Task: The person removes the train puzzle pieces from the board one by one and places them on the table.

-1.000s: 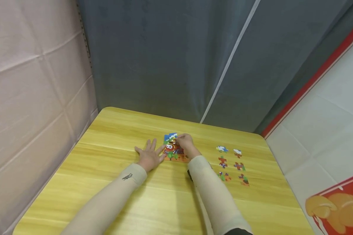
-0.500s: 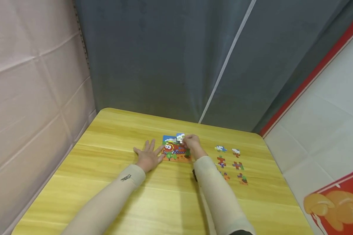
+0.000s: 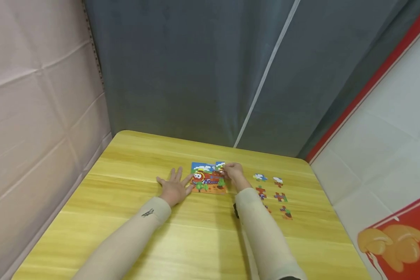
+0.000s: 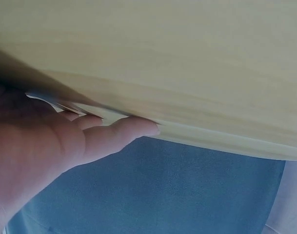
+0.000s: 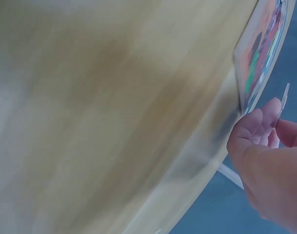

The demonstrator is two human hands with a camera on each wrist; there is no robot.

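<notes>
Readable text: none in any view.
Beige left sleeve (image 3: 150, 212): small dark mark, too small to read.
Red and white panel (image 3: 399, 241) beyond the bench's right edge: yellow picture only, no letters.
Colourful cardboard jigsaw puzzle (image 3: 208, 182): cartoon picture, no words.

glossy wood table (image 3: 133, 210), cardboard puzzle (image 3: 208, 182)

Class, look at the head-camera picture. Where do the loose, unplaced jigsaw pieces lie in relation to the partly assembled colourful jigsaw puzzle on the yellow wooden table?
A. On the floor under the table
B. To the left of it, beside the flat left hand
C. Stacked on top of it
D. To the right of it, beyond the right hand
D: the loose jigsaw pieces lie spread in rows to the right of the partly assembled colourful jigsaw puzzle, past the right hand.
</notes>
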